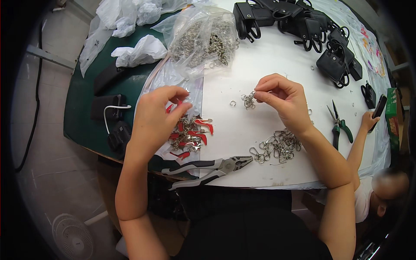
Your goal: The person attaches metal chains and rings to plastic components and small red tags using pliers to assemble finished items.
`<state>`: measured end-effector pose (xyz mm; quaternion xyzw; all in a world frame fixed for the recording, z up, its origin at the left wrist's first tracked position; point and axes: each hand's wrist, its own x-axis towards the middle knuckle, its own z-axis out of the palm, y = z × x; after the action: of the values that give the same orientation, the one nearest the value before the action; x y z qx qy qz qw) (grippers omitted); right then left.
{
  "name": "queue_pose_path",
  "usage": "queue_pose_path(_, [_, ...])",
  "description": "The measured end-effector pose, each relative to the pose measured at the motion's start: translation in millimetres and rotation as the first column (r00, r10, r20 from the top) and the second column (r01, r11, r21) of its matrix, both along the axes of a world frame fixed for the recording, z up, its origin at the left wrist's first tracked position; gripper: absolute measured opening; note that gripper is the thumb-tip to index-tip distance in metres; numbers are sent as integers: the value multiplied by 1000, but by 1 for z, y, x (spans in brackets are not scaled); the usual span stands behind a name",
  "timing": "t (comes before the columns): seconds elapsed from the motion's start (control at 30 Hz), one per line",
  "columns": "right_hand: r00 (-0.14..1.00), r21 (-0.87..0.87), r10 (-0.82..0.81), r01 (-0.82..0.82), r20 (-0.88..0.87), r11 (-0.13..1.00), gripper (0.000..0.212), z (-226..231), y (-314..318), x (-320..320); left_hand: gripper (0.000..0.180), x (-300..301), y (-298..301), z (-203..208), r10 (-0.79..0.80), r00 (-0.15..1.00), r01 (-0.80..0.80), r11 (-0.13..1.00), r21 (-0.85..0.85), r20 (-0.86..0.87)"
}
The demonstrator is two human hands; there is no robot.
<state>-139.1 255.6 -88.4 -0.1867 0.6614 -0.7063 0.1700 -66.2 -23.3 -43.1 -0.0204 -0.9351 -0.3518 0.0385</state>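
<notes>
The right hand (279,97) pinches a small bunch of metal links (248,101). The left hand (161,117), finger and thumb apart, is over red shoe charms (198,137) by the big pliers (228,166). Picking charms one by one should stop tangles.

A short dark handwritten mark (97,43) stood on the clear plastic bag (89,56) at the upper left. Print on the green box (393,108) at the right edge and the badge (79,244) on the fan (65,232) were too small to read.
</notes>
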Motion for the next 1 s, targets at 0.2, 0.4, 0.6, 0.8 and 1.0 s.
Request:
queue_pose_path(0.2, [1000, -40, -9, 10, 17, 999, 3, 1, 9, 2, 13, -16, 37, -1, -158, 987, 160, 986, 53, -28])
queue_pose_path(0.4, [927, 126, -65, 119, -369, 985, 8, 7, 14, 7, 16, 7, 96, -11, -569, 817, 546, 815, 196, 91])
queue_pose_path(0.6, [994, 229, 13, 13, -112, 973, 6, 9, 21, 15, 22, 10, 140, -35, -465, 885, 465, 885, 13, -12])
queue_pose_path(0.8, [993, 112, -26, 13, 116, 994, 6, 16, 37, 21, 21, 6, 150, -22, -452, 849, 485, 872, -68, 273])
queue_pose_path(1.0, [992, 46, -96, 92, 79, 995, 15, 17, 65, 30, 15, 4, 128, -9, -418, 860, 372, 906, 203, 293])
